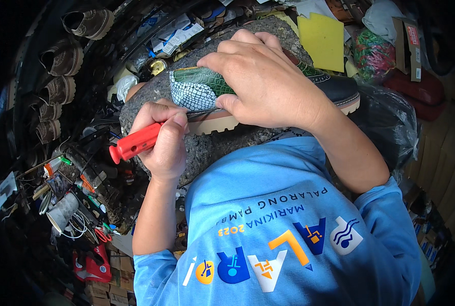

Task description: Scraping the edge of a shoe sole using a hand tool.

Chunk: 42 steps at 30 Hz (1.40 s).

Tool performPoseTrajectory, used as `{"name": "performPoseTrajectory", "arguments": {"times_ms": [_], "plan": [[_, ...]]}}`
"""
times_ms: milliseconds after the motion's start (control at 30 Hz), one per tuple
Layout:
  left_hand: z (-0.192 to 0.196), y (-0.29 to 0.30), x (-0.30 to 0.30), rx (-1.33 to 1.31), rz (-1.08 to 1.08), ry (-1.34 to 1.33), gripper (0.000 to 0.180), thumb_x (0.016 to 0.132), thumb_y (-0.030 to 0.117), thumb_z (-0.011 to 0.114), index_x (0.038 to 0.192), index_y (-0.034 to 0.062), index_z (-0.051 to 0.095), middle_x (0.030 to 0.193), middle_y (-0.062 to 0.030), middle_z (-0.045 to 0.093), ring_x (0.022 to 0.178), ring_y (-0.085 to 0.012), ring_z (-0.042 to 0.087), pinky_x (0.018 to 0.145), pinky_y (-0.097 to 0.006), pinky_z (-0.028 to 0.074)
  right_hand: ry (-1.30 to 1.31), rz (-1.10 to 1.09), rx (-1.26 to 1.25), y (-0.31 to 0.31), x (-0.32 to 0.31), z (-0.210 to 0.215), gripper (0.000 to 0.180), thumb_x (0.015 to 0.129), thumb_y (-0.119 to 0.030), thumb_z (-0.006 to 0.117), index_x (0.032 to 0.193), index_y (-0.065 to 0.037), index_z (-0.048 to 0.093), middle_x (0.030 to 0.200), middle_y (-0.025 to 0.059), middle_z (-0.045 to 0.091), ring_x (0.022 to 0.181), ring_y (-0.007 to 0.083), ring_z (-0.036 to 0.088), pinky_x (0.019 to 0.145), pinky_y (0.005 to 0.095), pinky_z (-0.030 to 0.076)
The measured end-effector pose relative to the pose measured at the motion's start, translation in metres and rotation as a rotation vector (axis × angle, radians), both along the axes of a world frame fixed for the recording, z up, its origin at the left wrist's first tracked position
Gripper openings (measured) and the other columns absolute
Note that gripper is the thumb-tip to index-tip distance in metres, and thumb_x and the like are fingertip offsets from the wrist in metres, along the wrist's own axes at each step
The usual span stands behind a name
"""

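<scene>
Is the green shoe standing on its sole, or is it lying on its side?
On its side: the shoe lies on grey padding, its cream sole edge facing the camera.

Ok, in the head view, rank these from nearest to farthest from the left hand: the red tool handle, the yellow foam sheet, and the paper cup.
1. Red tool handle: gripped in the left hand.
2. Paper cup: lower left, among the bench clutter.
3. Yellow foam sheet: upper right, beyond the shoe.
</scene>
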<state>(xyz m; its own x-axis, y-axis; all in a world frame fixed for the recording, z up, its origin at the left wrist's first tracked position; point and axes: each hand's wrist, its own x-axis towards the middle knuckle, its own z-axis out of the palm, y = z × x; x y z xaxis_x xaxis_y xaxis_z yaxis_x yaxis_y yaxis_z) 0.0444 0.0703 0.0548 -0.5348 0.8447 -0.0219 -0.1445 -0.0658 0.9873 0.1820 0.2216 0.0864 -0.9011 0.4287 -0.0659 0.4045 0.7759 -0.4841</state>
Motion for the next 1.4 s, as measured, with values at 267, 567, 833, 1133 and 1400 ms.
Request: {"name": "performPoseTrajectory", "arguments": {"times_ms": [267,567,833,1133,1400], "plan": [[0.002,0.002,-0.002,0.048,0.051,-0.253,0.005,0.078,0.002,0.055,0.075,-0.0001,0.052,0.070,-0.0100,0.056,0.058,-0.0111,0.046,0.053,-0.025,0.038,0.018,-0.013,0.003,-0.003,0.002,0.000,0.050,0.073,-0.018,0.077,0.118,-0.004,0.064,0.101,0.0091,0.062,0.107,0.0260,0.052,0.101,0.0438,0.034],[0.003,-0.001,0.004,-0.004,0.075,-0.118,0.007,0.078,0.004,0.057,0.078,-0.0024,0.054,0.079,-0.0138,0.059,0.057,-0.0103,0.046,0.053,-0.022,0.041,0.078,-0.012,0.018,-0.010,0.007,0.002,0.050,0.073,-0.014,0.076,0.120,-0.004,0.063,0.100,0.0089,0.060,0.108,0.0266,0.051,0.103,0.0464,0.032],[0.005,-0.004,0.002,-0.028,0.015,-0.079,0.008,0.078,0.005,0.056,0.078,-0.0020,0.053,0.077,-0.0122,0.058,0.056,-0.0092,0.044,0.053,-0.021,0.039,0.086,-0.008,0.026,-0.013,0.009,0.004,0.049,0.072,-0.013,0.076,0.118,-0.004,0.063,0.101,0.0089,0.060,0.109,0.0271,0.051,0.104,0.0488,0.031],[0.011,0.001,0.004,-0.064,0.048,-0.106,0.005,0.078,0.001,0.055,0.074,-0.0002,0.052,0.071,-0.0088,0.055,0.057,-0.0097,0.044,0.053,-0.023,0.037,0.107,-0.009,0.026,-0.012,0.008,0.002,0.048,0.072,-0.013,0.076,0.118,-0.005,0.063,0.100,0.0088,0.060,0.108,0.0269,0.051,0.104,0.0495,0.031],[0.001,-0.003,0.001,0.007,0.011,-0.121,0.008,0.080,0.006,0.056,0.076,0.0004,0.052,0.068,-0.0078,0.050,0.053,-0.0115,0.041,0.049,-0.025,0.034,0.213,-0.025,0.065,-0.013,0.010,-0.001,0.031,0.070,-0.019,0.077,0.097,-0.005,0.069,0.093,0.0091,0.063,0.104,0.0264,0.053,0.098,0.0567,0.033]]}}
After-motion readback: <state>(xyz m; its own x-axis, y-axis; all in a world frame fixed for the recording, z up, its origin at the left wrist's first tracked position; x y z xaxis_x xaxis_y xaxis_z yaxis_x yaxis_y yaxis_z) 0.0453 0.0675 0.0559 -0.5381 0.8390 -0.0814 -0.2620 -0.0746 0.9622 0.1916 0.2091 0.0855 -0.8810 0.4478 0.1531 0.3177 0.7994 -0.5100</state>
